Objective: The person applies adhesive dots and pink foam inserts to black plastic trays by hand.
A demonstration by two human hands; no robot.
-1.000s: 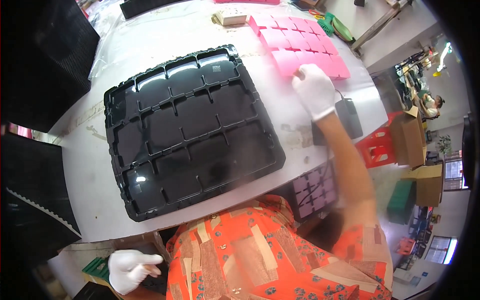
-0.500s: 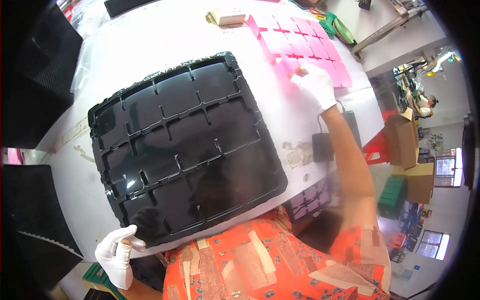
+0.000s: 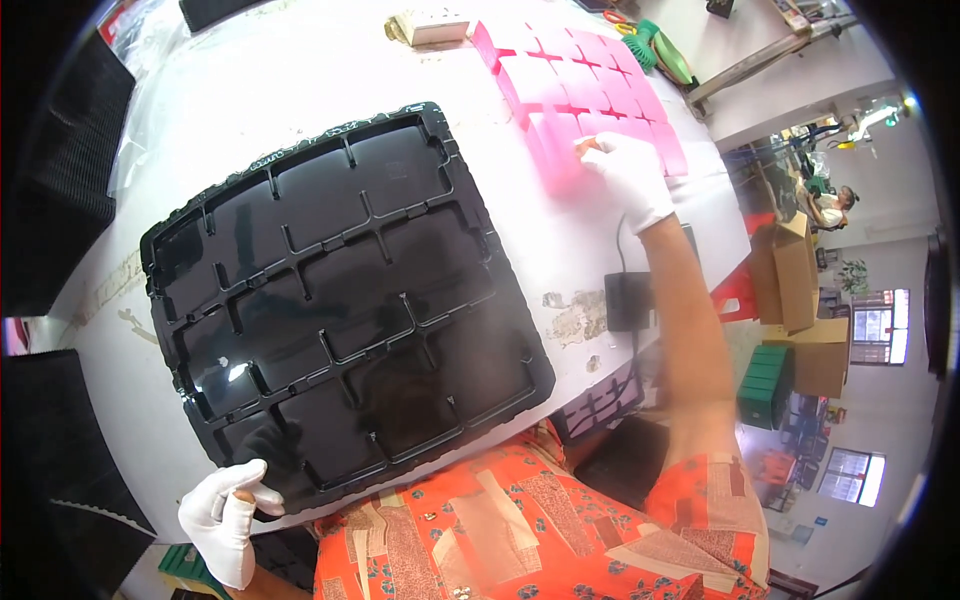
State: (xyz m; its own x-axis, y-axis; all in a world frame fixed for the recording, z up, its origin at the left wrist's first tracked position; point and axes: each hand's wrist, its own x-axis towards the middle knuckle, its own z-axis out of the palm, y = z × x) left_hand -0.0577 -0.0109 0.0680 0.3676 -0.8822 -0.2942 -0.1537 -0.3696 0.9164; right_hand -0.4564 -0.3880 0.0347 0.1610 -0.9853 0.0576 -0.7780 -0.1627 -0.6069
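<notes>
A large black plastic tray [image 3: 330,270] with rows of shallow, ribbed compartments lies on the white table in front of me. My left hand [image 3: 228,510], in a white glove with bare thumb tip, is at the tray's near left corner. Its fingers are loosely bent and apart, the tips against or just over the rim. To the right, my gloved right hand [image 3: 625,175] pinches the near edge of a pink slotted sheet [image 3: 560,145] between bare-tipped thumb and finger. That held part is raised and blurred. More pink slotted sheets [image 3: 600,75] spread out behind it in a grid.
A white box [image 3: 432,27] stands at the table's far side. Right of the tray sits a black adapter [image 3: 628,302] with a cable. Black corrugated stacks [image 3: 65,170] stand at the left. Beyond the table's right edge are cardboard boxes [image 3: 815,355] and a seated person [image 3: 830,207].
The whole view has shifted, moving the tray and table leftward in the picture. My right hand has drawn the pinched pink sheet slightly leftward and nearer. My left hand stays at the tray's corner.
</notes>
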